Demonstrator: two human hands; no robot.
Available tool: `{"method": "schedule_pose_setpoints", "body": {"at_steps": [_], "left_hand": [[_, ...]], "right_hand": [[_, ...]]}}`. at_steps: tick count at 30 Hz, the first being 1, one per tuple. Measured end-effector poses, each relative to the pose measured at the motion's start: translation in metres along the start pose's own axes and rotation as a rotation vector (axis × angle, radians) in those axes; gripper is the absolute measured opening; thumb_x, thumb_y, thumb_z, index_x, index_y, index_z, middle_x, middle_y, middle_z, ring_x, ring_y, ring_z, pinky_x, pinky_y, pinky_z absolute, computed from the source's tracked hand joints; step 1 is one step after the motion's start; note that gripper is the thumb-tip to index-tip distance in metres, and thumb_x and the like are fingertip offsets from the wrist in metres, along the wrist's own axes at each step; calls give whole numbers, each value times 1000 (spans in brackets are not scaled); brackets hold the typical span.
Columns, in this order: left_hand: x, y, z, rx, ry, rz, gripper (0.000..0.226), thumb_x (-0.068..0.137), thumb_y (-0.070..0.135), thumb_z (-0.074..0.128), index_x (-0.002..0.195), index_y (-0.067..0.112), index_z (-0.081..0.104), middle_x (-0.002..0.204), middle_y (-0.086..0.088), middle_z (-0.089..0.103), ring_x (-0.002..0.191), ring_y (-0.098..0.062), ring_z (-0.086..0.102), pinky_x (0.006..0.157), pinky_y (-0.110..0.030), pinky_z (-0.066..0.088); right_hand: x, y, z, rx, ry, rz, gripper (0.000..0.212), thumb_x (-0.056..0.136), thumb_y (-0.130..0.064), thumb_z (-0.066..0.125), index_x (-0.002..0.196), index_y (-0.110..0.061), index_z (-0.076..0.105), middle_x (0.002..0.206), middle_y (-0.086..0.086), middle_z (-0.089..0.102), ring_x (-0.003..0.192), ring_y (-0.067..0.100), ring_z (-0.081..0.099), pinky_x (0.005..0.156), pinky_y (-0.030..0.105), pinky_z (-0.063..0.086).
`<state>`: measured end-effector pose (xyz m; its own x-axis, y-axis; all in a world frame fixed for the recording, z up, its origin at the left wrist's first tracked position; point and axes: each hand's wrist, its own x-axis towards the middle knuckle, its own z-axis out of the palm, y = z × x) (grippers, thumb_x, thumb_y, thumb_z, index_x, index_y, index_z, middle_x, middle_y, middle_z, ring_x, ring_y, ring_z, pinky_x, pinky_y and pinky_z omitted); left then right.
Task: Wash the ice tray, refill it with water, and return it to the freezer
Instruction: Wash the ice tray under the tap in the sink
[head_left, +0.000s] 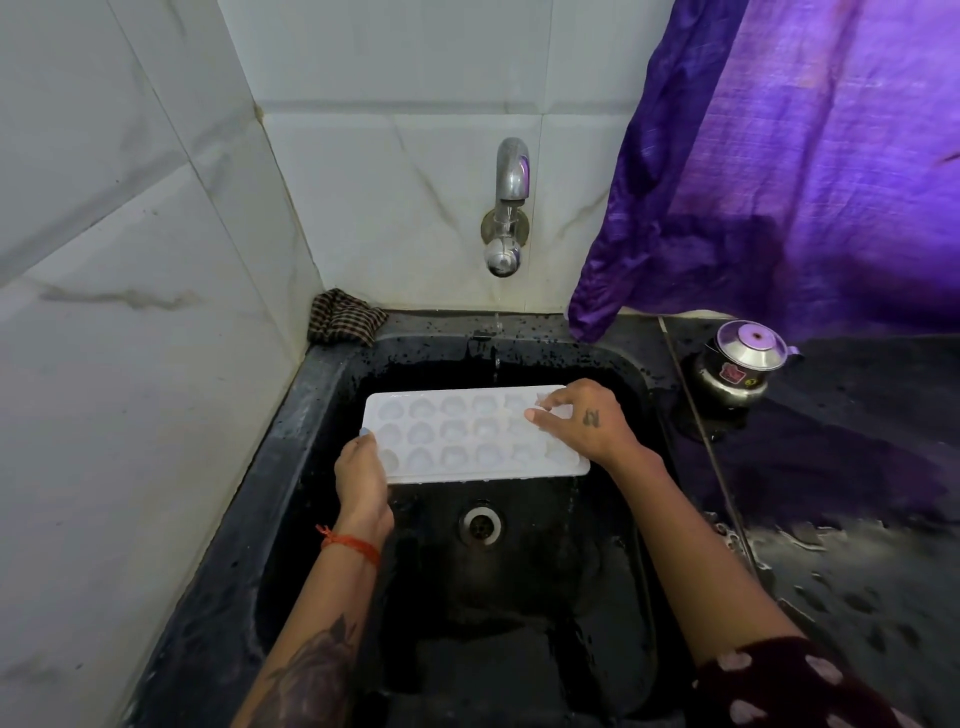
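Observation:
A white ice tray (467, 436) with several shaped cells is held level over the black sink (322, 410). My left hand (361, 475) grips the tray's left edge. My right hand (587, 421) rests on the tray's right end, fingertips touching the cells. A chrome tap (511, 179) sticks out of the tiled wall above, and a thin stream of water falls from it just behind the tray's far edge.
The sink's drain (480, 525) lies below the tray. A checked cloth (345, 317) is bunched in the sink's back left corner. On the wet black counter at right stands a small steel pot with a lid (740, 366). A purple curtain (779, 166) hangs above it.

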<state>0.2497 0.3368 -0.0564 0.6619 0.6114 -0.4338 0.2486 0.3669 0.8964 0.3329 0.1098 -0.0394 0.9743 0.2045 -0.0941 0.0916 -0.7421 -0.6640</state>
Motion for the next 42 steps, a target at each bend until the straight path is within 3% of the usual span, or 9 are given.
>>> {"method": "schedule_pose_setpoints", "body": {"at_steps": [3, 8, 11, 15, 20, 27, 31, 38, 42], "left_hand": [[-4, 2, 0, 36, -13, 12, 24, 100, 28, 38, 85, 20, 55, 88, -2, 60, 80, -22, 58, 71, -36, 52], [-11, 3, 1, 102, 18, 48, 27, 98, 36, 41, 79, 25, 56, 93, -4, 64, 94, -30, 62, 89, -48, 52], [-17, 4, 3, 85, 11, 54, 27, 99, 37, 41, 79, 25, 55, 91, -3, 63, 90, -28, 63, 82, -46, 55], [-30, 7, 5, 52, -29, 63, 25, 100, 35, 41, 83, 22, 54, 88, -1, 62, 78, -19, 61, 61, -35, 53], [-39, 4, 4, 64, -53, 46, 22, 99, 34, 43, 89, 18, 55, 96, -5, 63, 84, -21, 62, 60, -36, 54], [-55, 2, 9, 79, -61, 62, 27, 100, 37, 39, 96, 14, 52, 95, -3, 63, 82, -19, 63, 46, -28, 56], [-60, 1, 10, 72, -58, 77, 32, 100, 39, 37, 108, 11, 50, 98, -3, 64, 83, -18, 63, 44, -26, 55], [-60, 1, 14, 48, -23, 89, 27, 100, 38, 37, 88, 17, 50, 94, -2, 63, 81, -19, 63, 42, -27, 54], [-60, -1, 17, 24, -15, 96, 26, 101, 35, 37, 86, 17, 49, 91, -1, 62, 79, -19, 62, 41, -27, 54]], "right_hand": [[-5, 1, -2, -13, 16, -14, 37, 81, -45, 69, 101, -14, 71, 116, 9, 58, 108, 22, 55, 80, 22, 35], [-9, 0, -6, -60, 42, -68, 39, 86, -42, 64, 112, -14, 69, 126, 13, 52, 115, 27, 53, 90, 23, 38], [-9, 2, -11, -46, 38, -84, 40, 87, -41, 63, 117, -14, 68, 129, 13, 50, 119, 26, 51, 94, 22, 35], [-9, 7, -19, -43, 31, -113, 38, 85, -40, 67, 110, -12, 71, 120, 11, 56, 112, 23, 54, 86, 17, 34], [-10, 15, -23, -64, 39, -166, 32, 84, -38, 68, 99, -9, 71, 113, 9, 64, 105, 20, 58, 83, 19, 36], [-8, 24, -23, -100, -34, -144, 41, 88, -44, 60, 116, -14, 68, 133, 14, 56, 122, 26, 51, 99, 25, 37], [-5, 24, -26, -63, -35, -146, 39, 86, -45, 63, 112, -17, 70, 133, 12, 56, 126, 24, 49, 103, 27, 35], [-5, 22, -27, -55, -22, -168, 35, 87, -40, 64, 104, -10, 69, 121, 5, 64, 115, 20, 56, 87, 18, 35], [-3, 24, -25, -60, -30, -180, 37, 89, -41, 61, 112, -14, 68, 129, 4, 61, 132, 18, 45, 101, 23, 33]]}}
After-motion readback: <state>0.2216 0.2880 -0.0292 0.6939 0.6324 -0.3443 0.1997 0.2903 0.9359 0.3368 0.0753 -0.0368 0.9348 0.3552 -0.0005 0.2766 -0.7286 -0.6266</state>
